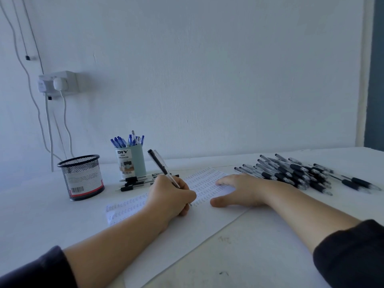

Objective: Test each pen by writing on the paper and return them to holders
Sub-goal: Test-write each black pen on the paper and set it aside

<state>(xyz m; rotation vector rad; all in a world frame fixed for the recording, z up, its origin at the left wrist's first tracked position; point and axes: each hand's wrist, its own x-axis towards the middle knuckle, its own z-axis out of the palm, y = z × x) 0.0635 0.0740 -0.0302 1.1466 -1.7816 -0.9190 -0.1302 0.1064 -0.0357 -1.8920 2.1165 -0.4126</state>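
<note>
My left hand (pixel 172 196) grips the black pen (pixel 164 169), tip on the paper (pixel 207 221), while my flat, relaxed right hand (pixel 241 190) pins the sheet. Untested pens (pixel 295 173) at two o'clock, holders (pixel 83 177) at ten.

Left hand (pixel 172 196) grips pen (pixel 164 169) on paper (pixel 207 221); right hand (pixel 239 190) flat.

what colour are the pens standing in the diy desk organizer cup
Blue, seen in the head view: the pens in the pale green cup have blue caps.
</note>
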